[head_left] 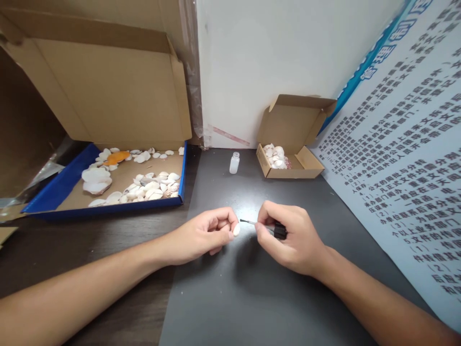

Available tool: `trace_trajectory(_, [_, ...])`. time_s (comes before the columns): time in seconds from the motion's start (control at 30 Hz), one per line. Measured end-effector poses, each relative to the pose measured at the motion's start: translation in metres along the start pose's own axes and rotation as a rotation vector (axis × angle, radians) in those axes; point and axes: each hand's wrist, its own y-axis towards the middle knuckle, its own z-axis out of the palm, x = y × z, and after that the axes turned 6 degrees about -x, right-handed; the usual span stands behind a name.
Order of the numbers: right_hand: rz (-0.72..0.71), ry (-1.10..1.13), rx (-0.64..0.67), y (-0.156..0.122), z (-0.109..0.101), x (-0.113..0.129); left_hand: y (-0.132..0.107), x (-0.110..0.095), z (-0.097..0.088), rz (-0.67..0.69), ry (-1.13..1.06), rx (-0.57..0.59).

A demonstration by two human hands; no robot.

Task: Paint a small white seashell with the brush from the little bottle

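My left hand (209, 235) rests on the dark mat (252, 288) with its fingers curled, pinching a small white shell (236, 229) at the fingertips. My right hand (288, 238) is closed on a small brush with a black cap (280, 231). Its thin tip (244, 221) points left, almost touching the shell. A small clear bottle (234, 163) stands open on the mat behind the hands.
A blue-edged cardboard tray (108, 209) at the left holds several white shells and an orange one. A small open cardboard box (288, 161) with shells sits at the back right. A white wall rises behind, and a printed poster (406, 182) leans at the right.
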Motion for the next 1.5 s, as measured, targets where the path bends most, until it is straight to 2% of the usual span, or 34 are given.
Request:
trace_trajectory(0.1, [-0.050, 0.040, 0.046, 0.000, 0.001, -0.001, 0.001, 0.001, 0.000, -0.001, -0.012, -0.001])
trace_trajectory(0.23, [0.041, -0.027, 0.031, 0.000, 0.001, -0.002, 0.001, 0.002, -0.001, -0.018, -0.022, -0.006])
trace_trajectory(0.3, [0.021, -0.003, 0.011, 0.000, 0.001, -0.002, 0.001, 0.001, 0.000, -0.025, -0.022, -0.010])
trace_trajectory(0.4, [-0.035, 0.047, 0.054, -0.001, 0.001, -0.002, 0.001, 0.000, 0.000, -0.031, -0.014, -0.019])
trace_trajectory(0.47, [-0.001, 0.013, 0.067, 0.000, 0.002, -0.003, 0.001, -0.001, 0.000, -0.030, -0.021, -0.021])
trace_trajectory(0.63, [0.105, -0.082, -0.012, 0.001, 0.004, -0.006, 0.001, 0.000, -0.001, -0.018, -0.030, -0.008])
trace_trajectory(0.93, [0.066, 0.034, -0.060, 0.002, 0.004, -0.007, 0.003, 0.007, -0.003, 0.022, -0.044, 0.012])
trace_trajectory(1.13, [0.114, 0.003, -0.090, 0.002, 0.010, -0.012, 0.002, 0.008, 0.002, 0.127, -0.024, -0.057])
trace_trajectory(1.3, [0.177, 0.037, -0.054, 0.003, 0.015, -0.020, 0.003, 0.007, 0.003, 0.154, -0.051, -0.058])
trace_trajectory(1.5, [0.215, 0.014, -0.048, 0.004, 0.019, -0.029, 0.005, 0.013, -0.001, 0.149, -0.104, -0.148])
